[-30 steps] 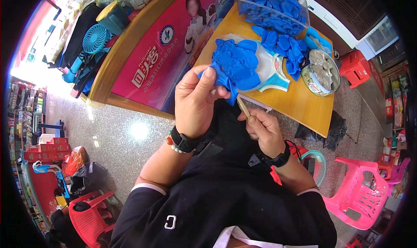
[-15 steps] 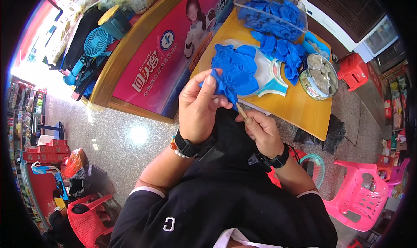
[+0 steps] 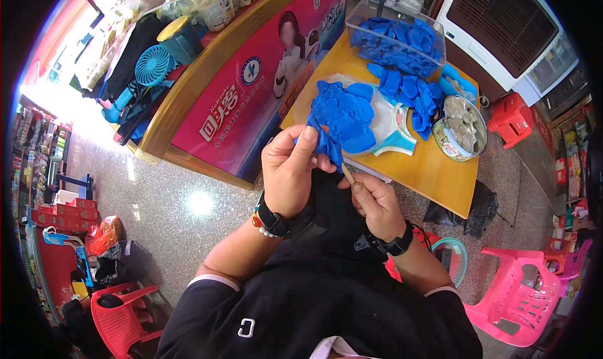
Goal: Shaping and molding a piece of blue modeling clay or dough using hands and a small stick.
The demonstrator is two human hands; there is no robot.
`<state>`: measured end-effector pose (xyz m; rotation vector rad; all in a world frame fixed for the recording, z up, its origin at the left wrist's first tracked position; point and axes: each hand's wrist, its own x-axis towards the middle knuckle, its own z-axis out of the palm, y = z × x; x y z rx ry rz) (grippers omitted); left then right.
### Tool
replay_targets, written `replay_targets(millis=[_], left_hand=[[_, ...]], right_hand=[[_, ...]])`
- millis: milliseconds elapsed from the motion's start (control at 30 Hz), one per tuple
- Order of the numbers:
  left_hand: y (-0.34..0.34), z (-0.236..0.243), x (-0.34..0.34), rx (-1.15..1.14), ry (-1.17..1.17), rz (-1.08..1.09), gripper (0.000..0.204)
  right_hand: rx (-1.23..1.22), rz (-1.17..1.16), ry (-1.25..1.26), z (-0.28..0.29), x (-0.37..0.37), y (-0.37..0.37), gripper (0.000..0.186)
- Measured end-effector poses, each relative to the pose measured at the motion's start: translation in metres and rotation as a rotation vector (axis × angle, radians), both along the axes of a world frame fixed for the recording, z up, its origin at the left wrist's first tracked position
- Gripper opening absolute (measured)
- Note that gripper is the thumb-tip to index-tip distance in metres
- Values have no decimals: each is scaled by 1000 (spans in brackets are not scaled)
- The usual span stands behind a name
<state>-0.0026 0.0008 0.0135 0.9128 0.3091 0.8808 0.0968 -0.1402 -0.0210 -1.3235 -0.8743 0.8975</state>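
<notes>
Speckled grey floor (image 3: pixel 163 177) shines under a bright reflection, and a counter (image 3: pixel 188 123) with a wooden edge and a pink front runs up from the left toward a yellowish wooden table (image 3: pixel 433 186). On the counter stand a small blue fan (image 3: pixel 152 65) and some packets. At the table's far end sits a clear plastic box (image 3: pixel 402 51) full of crumpled blue pieces; more of them lie in a loose pile (image 3: pixel 418 95) just beside it. Near the table's right edge are a blue container (image 3: pixel 458 84) and a round tin (image 3: pixel 451 146) filled with greyish pieces. Nearer the person, a broad blue cluster (image 3: pixel 345 117) rests over a flat white and turquoise object (image 3: pixel 397 141).

Both hands are raised near the table's near edge, close to each other but apart. The left hand (image 3: pixel 289 177) pinches a blue piece (image 3: pixel 328 146) between thumb and fingers, in front of the cluster; whether that piece joins the cluster, I cannot tell. The right hand (image 3: pixel 377 205) is closed around a thin wooden stick (image 3: pixel 348 174), whose upper end meets the lower tip of the blue piece. To the right, a pink plastic chair (image 3: pixel 518 290) stands on the floor, and a red stool (image 3: pixel 510 121) is beyond the tin
</notes>
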Motion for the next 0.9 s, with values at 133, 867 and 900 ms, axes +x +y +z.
replay_targets(millis=[133,867,900], left_hand=[[-6,-2,-2,92,37,-22,17],[7,7,-12,300,185,-185,8],[7,9,-13,282,191,-206,8]], right_hand=[[-17,-50,-113,-1,-3,-5,19],[-61,116,-159,8,17,-10,19],[-39,90,-199,5,15,-10,19]])
